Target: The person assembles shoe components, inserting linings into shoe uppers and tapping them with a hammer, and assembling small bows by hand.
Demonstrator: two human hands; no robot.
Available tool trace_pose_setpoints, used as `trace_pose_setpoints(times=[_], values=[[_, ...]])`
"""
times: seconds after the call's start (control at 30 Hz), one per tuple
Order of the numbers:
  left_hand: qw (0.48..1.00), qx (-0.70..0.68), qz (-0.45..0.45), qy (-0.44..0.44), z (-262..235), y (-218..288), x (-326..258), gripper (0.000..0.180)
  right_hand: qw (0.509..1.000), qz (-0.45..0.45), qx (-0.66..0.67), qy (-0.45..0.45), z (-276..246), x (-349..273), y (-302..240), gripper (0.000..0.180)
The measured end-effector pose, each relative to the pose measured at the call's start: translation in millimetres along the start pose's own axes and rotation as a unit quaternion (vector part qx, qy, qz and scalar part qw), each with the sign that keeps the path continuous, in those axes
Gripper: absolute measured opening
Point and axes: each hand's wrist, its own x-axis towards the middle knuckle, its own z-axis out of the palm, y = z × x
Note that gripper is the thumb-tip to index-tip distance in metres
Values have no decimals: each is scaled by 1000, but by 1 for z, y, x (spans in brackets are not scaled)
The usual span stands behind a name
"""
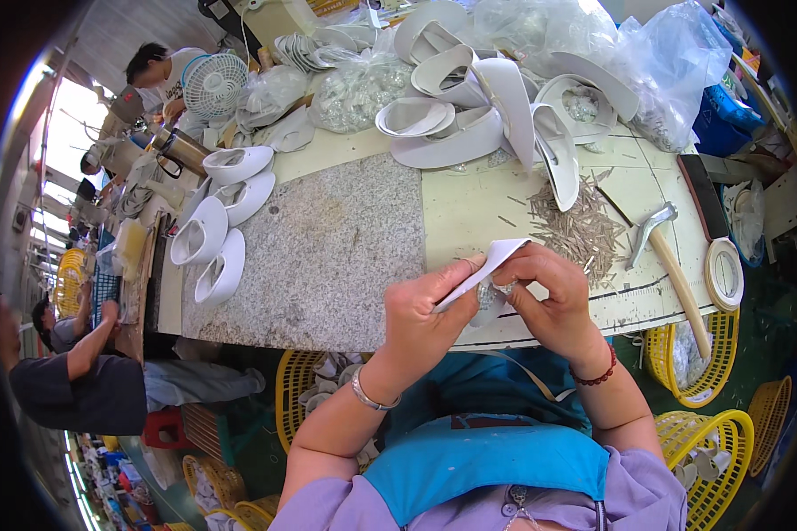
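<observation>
Both hands pinched a white shoe piece (490, 265) above the desk (328, 248) edge: left hand (425, 314) gripping its lower end, right hand (549, 296) beside it. A hammer (669, 257) lay nearby.

There were two hands, one hammer (666, 257), one roll of tape (723, 273) and one small fan (213, 86). Four white shoe pieces (221, 226) lay in a row on the left (the pile at the back was too jumbled to count).

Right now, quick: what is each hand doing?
Left hand: closed on the white insole piece, pinching it.
Right hand: closed, fingers on the same white insole piece from the other side.
</observation>
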Motion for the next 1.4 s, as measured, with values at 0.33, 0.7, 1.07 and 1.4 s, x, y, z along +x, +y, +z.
trace_pose_setpoints(times=[0.33,0.7,1.07,1.4], values=[[986,88,144,18,4,2,1,32,974,-106,-189,69,-8,6,-9,27],[987,94,129,6,-1,9,-3,33,976,-140,-166,25,-4,0,-16,26],[956,143,253,28,-8,12,-3,25,957,-212,-197,18,0,1,-25,20],[964,100,248,-2,-10,17,-4,27,950,-236,-202,25,-1,2,-25,24]])
